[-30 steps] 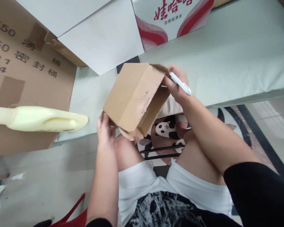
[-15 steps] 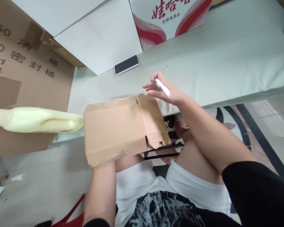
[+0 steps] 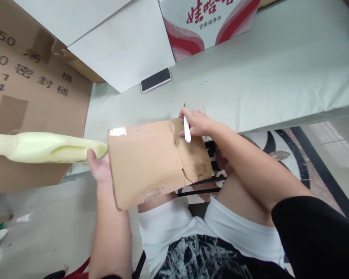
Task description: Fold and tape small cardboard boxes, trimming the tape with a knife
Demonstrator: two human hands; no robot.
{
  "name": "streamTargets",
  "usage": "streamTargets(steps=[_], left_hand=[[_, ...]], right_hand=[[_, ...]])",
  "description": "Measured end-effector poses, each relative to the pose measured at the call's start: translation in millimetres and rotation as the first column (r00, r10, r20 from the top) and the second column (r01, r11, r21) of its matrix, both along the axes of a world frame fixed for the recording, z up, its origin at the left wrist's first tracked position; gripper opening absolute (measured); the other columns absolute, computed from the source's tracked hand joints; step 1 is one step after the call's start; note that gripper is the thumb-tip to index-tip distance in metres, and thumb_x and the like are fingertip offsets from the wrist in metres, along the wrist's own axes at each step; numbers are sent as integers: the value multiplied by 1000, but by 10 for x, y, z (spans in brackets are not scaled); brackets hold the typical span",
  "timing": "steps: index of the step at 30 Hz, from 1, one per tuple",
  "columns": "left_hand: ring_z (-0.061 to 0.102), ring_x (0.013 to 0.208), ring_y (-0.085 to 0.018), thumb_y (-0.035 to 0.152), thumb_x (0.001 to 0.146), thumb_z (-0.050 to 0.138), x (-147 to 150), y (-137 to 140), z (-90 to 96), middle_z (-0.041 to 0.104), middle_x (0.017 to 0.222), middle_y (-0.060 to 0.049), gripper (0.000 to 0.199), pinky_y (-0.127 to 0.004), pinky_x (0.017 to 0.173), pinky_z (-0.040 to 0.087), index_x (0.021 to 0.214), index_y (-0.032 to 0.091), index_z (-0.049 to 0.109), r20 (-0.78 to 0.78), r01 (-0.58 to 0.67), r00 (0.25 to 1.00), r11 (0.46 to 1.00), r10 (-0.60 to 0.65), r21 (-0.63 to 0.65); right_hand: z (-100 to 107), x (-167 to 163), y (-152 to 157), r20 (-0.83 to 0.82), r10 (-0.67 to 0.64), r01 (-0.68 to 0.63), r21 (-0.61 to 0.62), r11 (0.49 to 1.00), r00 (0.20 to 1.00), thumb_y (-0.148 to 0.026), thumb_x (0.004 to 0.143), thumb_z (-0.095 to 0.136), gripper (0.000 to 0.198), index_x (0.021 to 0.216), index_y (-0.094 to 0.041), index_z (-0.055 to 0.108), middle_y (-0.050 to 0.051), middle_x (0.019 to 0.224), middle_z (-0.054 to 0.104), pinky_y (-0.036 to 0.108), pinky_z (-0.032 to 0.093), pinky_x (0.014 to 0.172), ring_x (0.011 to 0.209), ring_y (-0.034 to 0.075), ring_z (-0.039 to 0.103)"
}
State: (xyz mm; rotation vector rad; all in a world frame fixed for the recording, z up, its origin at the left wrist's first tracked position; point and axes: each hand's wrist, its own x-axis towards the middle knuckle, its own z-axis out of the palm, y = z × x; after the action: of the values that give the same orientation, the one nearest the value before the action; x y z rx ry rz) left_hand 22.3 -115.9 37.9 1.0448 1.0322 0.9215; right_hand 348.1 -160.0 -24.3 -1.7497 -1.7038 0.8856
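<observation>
A flattened brown cardboard box [image 3: 147, 162] lies over my lap at the table edge, with a folded flap [image 3: 192, 151] on its right and a strip of shiny tape [image 3: 118, 131] at its upper left corner. My left hand [image 3: 101, 168] supports the box at its left edge; the thumb sticks out, while the fingers are hidden beneath the cardboard. Over the flap's upper edge, my right hand [image 3: 197, 123] is closed around a slim white utility knife [image 3: 187, 130]. The knife's thin dark tip points away from me.
A pale yellow plastic bottle-shaped object [image 3: 55, 147] reaches in from the left, close to my left thumb. Behind are a phone [image 3: 156, 80], a white panel [image 3: 122, 46], a red-and-white carton [image 3: 209, 27] and a large cardboard box [image 3: 37, 97] on the pale green tablecloth [image 3: 267, 77].
My right hand has come down to the flap and the knife has turned upright. My left hand has shifted left into view from beneath the box, whose surface now faces up flatter, showing tape.
</observation>
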Motion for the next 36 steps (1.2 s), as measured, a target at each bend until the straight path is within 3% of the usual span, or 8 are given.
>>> streamTargets(steps=[7,11,14,17,25,30,33,36], left_hand=[[76,94,-33,28,54,94,-94,192,-38,79,90,-6,57,-49,94,64,103,18,69,-92,-167,981,985,170,45],[74,103,-26,30,67,84,-26,212,-25,79,99,-2,44,-42,97,62,107,22,66,48,-260,966,944,255,205],[73,103,-22,32,75,80,29,298,-63,78,103,0,35,-36,93,61,105,23,65,101,-283,958,937,267,203],[73,96,-21,29,75,82,210,470,-184,78,102,0,36,-36,88,61,105,22,64,121,-243,967,957,225,161],[75,96,-28,44,70,84,980,871,-604,78,96,-7,42,-48,95,60,98,19,69,176,-73,982,997,72,-1],[73,112,-37,48,62,87,1119,966,-504,78,98,-9,48,-50,100,60,97,19,71,258,-9,966,1000,16,-29],[72,115,-36,67,74,71,1120,969,-381,77,108,-9,57,-51,97,60,109,22,71,436,174,889,984,-136,-48],[77,94,-28,69,79,62,1116,946,-325,78,101,-5,55,-43,85,62,113,27,68,510,333,825,938,-242,-94]], right_hand=[[39,81,44,-231,-97,118,78,990,968,-39,68,83,57,108,-29,45,-1,80,58,40,46,74,73,22,55],[18,288,127,-633,-294,474,133,870,716,-51,68,81,56,106,-28,48,1,95,64,36,49,67,73,17,58],[37,386,85,-781,-217,346,-1,938,586,-62,72,76,48,94,-26,54,0,82,63,31,45,54,57,13,50],[115,427,-39,-842,-177,198,-85,976,510,-56,66,84,43,87,-24,63,3,81,69,35,54,60,64,17,61],[286,687,-253,-843,-358,469,-147,871,402,-41,60,87,46,100,-23,73,4,93,79,40,60,75,79,24,72],[272,762,-342,-812,-409,552,-132,823,416,-40,62,86,39,95,-23,72,4,89,79,42,61,76,78,26,74],[349,813,-385,-869,-383,719,-47,694,313,-31,61,82,32,90,-23,71,3,88,78,41,63,82,83,25,74],[532,857,-458,-966,-238,920,1,391,102,-32,72,66,16,83,-20,68,3,81,74,32,63,71,81,20,72]])
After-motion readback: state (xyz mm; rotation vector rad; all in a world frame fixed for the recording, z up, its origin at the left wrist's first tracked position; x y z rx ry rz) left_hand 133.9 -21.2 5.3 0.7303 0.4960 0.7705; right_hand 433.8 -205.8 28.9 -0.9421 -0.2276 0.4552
